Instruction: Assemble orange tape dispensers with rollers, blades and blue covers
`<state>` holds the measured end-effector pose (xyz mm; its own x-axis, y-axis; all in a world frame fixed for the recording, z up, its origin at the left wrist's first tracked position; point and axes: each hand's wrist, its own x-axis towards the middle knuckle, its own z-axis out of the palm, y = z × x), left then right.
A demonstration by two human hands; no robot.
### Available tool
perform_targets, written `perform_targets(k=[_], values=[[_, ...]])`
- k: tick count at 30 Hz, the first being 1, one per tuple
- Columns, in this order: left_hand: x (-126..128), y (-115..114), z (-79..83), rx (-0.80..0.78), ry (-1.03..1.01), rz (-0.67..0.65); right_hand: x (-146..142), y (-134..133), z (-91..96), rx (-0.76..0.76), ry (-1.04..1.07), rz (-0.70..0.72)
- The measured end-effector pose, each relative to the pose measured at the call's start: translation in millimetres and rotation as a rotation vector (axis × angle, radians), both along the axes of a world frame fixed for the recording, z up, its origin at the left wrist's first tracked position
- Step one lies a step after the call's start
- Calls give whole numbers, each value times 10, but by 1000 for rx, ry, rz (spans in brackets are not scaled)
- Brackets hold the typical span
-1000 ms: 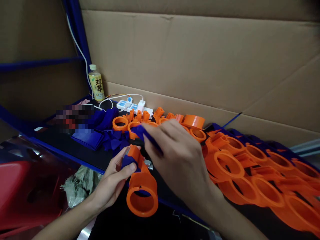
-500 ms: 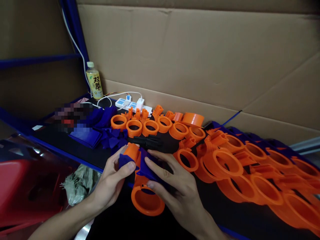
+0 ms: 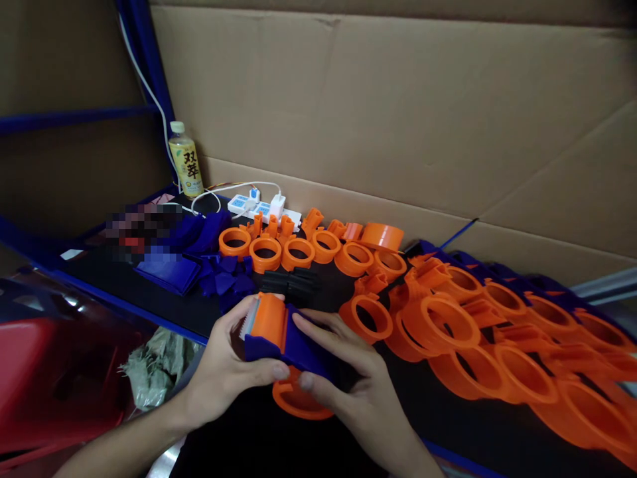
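Two hands on one assembly at near edge of desk (image 3: 164,302). Sole container: bottle (image 3: 185,160), upright at far left corner, capped, yellowish contents. Orange part (image 3: 272,320) has blue piece (image 3: 304,350) lying against its side. Long axis runs from ring end nearest person toward far left. Left hand (image 3: 223,378) wraps far end of orange part. Right hand (image 3: 361,392) pinches blue piece, fingers closed on it. Loose orange rings (image 3: 450,325) spread to right.

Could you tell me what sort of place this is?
Likely an assembly bench: rows of identical orange rings on the table, cardboard walls, and the left hand and right hand gripping an orange and blue part.
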<state>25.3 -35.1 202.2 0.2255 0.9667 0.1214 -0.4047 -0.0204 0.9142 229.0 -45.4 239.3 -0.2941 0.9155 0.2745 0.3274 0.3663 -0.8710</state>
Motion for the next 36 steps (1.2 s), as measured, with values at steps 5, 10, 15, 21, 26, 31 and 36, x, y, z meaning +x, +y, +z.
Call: perform_targets(k=[5, 10, 15, 21, 26, 31, 36], values=[[43, -76, 132, 47, 146, 3, -32, 55, -29, -174, 232, -106], [43, -57, 88, 154, 210, -34, -44, 102, -75, -416, 393, -154], [-6, 0, 77, 246, 315, -78, -15, 99, -112, -531, 493, -121], [-37, 3, 120, 279, 357, -105, -6, 116, -127, -582, 524, -84], [26, -38, 119, 167, 265, -34, 0, 79, -75, -402, 363, -112], [90, -71, 46, -49, 69, 60, 62, -224, 31, 283, -338, -157], [163, -86, -73, -312, -110, 172, 73, -440, -14, 671, -732, -90]])
